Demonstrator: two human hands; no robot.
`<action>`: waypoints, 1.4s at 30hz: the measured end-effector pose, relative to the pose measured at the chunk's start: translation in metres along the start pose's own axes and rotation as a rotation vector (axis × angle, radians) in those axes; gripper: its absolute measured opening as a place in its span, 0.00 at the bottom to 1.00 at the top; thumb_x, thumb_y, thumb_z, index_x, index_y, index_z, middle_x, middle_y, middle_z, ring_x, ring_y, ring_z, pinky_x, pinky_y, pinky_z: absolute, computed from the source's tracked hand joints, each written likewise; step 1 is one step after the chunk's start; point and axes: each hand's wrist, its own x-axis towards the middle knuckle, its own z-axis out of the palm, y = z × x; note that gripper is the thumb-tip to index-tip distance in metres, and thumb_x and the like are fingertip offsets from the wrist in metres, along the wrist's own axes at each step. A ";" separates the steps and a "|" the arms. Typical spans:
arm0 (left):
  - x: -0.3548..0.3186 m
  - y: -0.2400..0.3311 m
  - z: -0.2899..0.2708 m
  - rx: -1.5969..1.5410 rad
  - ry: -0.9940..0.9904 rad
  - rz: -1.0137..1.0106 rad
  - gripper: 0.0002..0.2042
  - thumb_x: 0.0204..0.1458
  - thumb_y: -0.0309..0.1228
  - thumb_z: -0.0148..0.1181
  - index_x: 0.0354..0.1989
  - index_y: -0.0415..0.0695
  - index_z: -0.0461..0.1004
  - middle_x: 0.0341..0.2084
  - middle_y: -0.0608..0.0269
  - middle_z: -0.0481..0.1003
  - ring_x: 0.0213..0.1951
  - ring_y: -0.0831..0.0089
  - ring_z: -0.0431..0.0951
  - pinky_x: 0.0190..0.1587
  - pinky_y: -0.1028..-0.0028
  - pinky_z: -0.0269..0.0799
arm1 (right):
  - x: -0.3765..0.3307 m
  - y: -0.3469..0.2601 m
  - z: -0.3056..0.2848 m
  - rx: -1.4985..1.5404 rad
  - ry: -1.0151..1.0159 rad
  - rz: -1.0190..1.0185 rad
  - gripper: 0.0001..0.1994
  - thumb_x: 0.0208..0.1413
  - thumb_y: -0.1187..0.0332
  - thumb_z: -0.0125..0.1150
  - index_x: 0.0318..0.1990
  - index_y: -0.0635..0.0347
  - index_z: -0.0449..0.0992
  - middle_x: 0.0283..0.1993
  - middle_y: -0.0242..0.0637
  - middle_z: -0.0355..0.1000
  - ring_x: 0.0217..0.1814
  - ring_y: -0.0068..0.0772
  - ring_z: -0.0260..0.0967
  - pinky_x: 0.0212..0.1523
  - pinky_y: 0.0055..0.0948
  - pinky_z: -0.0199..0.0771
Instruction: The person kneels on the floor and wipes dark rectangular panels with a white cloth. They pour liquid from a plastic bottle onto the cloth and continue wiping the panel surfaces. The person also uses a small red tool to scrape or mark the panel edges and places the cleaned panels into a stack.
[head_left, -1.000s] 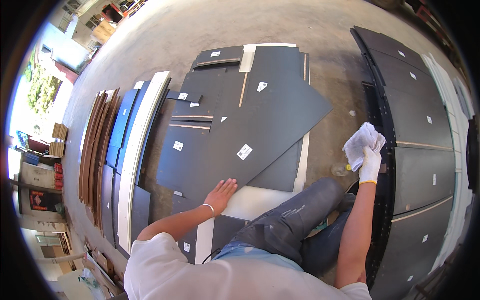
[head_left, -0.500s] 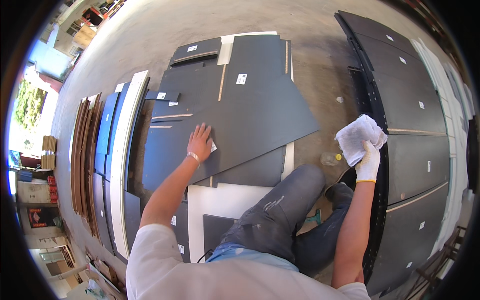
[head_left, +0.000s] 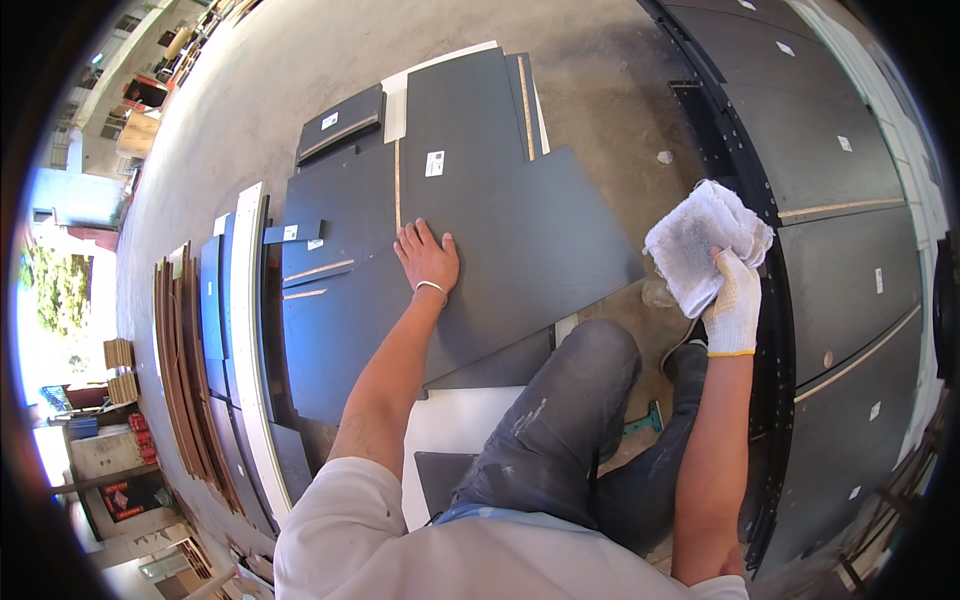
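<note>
Left hand (head_left: 427, 257) lies flat, fingers spread, palm down on the large dark grey laminated board (head_left: 500, 250), which lies on the concrete floor (head_left: 290, 80). A thin bangle sits at the wrist. The hand is near the board's middle, just below a small white sticker (head_left: 434, 163).

Right hand (head_left: 733, 300), in a white knit glove with a yellow cuff, is closed around the lower edge of a folded white cloth pad (head_left: 703, 243). The pad is held in the air, clear of the board, above the strip of bare floor between the board's right corner and a row of dark panels (head_left: 830, 170) laid along the right side of the floor.

The board overlaps several other dark grey panels (head_left: 340, 210) toward the left; some show pale raw edges and small white stickers. A white panel (head_left: 455, 430) lies under the stack near the person's knee. Further left, a long white-edged plank (head_left: 250, 330) lies beside a bundle of brown wooden strips (head_left: 180, 360).

The person crouches, grey trousers (head_left: 560, 420) flecked with paint, white shirt at the bottom edge. A small teal object (head_left: 643, 420) lies on the floor by the leg; I cannot tell what it is.
</note>
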 end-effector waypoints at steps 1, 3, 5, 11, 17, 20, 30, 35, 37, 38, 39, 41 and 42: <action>-0.002 0.005 0.001 -0.009 -0.003 0.031 0.34 0.68 0.47 0.48 0.77 0.38 0.56 0.77 0.43 0.54 0.80 0.47 0.45 0.80 0.47 0.37 | 0.000 0.000 0.004 0.025 -0.004 0.002 0.23 0.60 0.80 0.61 0.64 0.66 0.71 0.59 0.45 0.74 0.59 0.46 0.76 0.57 0.48 0.82; -0.005 0.021 0.005 -0.034 -0.002 0.103 0.33 0.68 0.45 0.46 0.78 0.40 0.55 0.79 0.46 0.51 0.81 0.49 0.43 0.80 0.47 0.36 | 0.000 -0.001 0.011 0.111 0.027 0.051 0.24 0.60 0.80 0.60 0.65 0.65 0.70 0.60 0.46 0.73 0.60 0.48 0.76 0.58 0.52 0.82; -0.010 0.042 0.007 -0.024 -0.057 0.118 0.32 0.69 0.44 0.44 0.79 0.43 0.53 0.81 0.49 0.47 0.82 0.52 0.40 0.80 0.46 0.33 | -0.001 -0.004 0.013 0.171 0.055 0.077 0.25 0.61 0.79 0.59 0.66 0.64 0.68 0.62 0.48 0.73 0.61 0.50 0.75 0.59 0.54 0.81; -0.010 0.091 0.004 -0.028 -0.070 0.123 0.34 0.68 0.46 0.46 0.79 0.41 0.54 0.80 0.47 0.47 0.81 0.50 0.41 0.79 0.42 0.30 | 0.001 -0.014 -0.001 0.210 0.004 0.055 0.25 0.62 0.77 0.59 0.68 0.62 0.68 0.64 0.50 0.72 0.64 0.54 0.74 0.61 0.58 0.81; 0.012 0.118 0.004 -0.024 -0.046 0.190 0.35 0.67 0.46 0.50 0.76 0.36 0.56 0.78 0.45 0.53 0.80 0.49 0.46 0.79 0.41 0.34 | 0.004 -0.019 -0.017 0.242 -0.078 0.085 0.25 0.63 0.73 0.61 0.68 0.63 0.69 0.66 0.49 0.72 0.66 0.54 0.73 0.64 0.57 0.79; 0.027 0.141 0.010 -0.095 -0.010 0.259 0.33 0.67 0.44 0.51 0.75 0.35 0.58 0.74 0.47 0.59 0.78 0.49 0.52 0.78 0.41 0.37 | 0.003 -0.020 -0.017 0.211 -0.080 0.108 0.26 0.63 0.72 0.62 0.69 0.61 0.68 0.67 0.47 0.71 0.68 0.53 0.71 0.67 0.56 0.77; 0.065 0.233 0.021 -0.225 -0.021 0.537 0.27 0.65 0.40 0.53 0.72 0.48 0.68 0.62 0.51 0.71 0.64 0.54 0.68 0.67 0.53 0.60 | -0.008 -0.023 -0.003 0.093 0.056 -0.001 0.28 0.63 0.73 0.63 0.70 0.61 0.67 0.67 0.48 0.70 0.67 0.52 0.72 0.65 0.54 0.79; 0.086 0.245 0.026 -0.244 -0.041 0.529 0.24 0.65 0.42 0.54 0.70 0.57 0.71 0.45 0.58 0.77 0.54 0.58 0.74 0.57 0.59 0.69 | -0.017 -0.027 0.000 0.009 0.177 -0.016 0.27 0.63 0.72 0.65 0.69 0.63 0.68 0.65 0.46 0.73 0.65 0.49 0.74 0.63 0.50 0.80; 0.092 0.244 0.028 -0.275 -0.056 0.513 0.25 0.65 0.42 0.54 0.71 0.57 0.69 0.44 0.57 0.77 0.53 0.57 0.75 0.56 0.57 0.70 | -0.020 -0.031 0.000 -0.026 0.189 -0.015 0.27 0.63 0.72 0.66 0.69 0.63 0.68 0.65 0.46 0.73 0.65 0.49 0.74 0.63 0.50 0.80; 0.094 0.243 0.029 -0.289 -0.067 0.497 0.26 0.65 0.42 0.54 0.72 0.57 0.69 0.44 0.57 0.77 0.52 0.57 0.75 0.55 0.56 0.71 | -0.022 -0.033 0.000 -0.060 0.247 -0.011 0.27 0.63 0.72 0.66 0.69 0.63 0.68 0.65 0.46 0.73 0.65 0.49 0.74 0.63 0.50 0.80; 0.094 0.243 0.029 -0.356 -0.017 0.459 0.26 0.65 0.41 0.56 0.72 0.56 0.67 0.41 0.57 0.77 0.50 0.56 0.76 0.54 0.55 0.72 | -0.022 -0.035 -0.001 -0.095 0.266 -0.010 0.28 0.63 0.70 0.66 0.69 0.63 0.68 0.65 0.47 0.73 0.64 0.49 0.75 0.62 0.49 0.80; 0.094 0.241 0.030 -0.427 -0.039 0.469 0.27 0.64 0.39 0.57 0.72 0.56 0.67 0.41 0.58 0.78 0.49 0.56 0.76 0.54 0.56 0.73 | -0.023 -0.037 -0.003 -0.116 0.275 -0.006 0.28 0.62 0.70 0.66 0.69 0.63 0.68 0.64 0.46 0.73 0.64 0.48 0.75 0.62 0.49 0.80; 0.093 0.240 0.029 -0.468 -0.076 0.468 0.27 0.64 0.39 0.58 0.73 0.56 0.67 0.41 0.59 0.78 0.49 0.57 0.76 0.54 0.56 0.73 | -0.022 -0.037 -0.003 -0.131 0.272 -0.014 0.28 0.62 0.69 0.65 0.69 0.63 0.68 0.64 0.46 0.73 0.64 0.48 0.75 0.62 0.48 0.80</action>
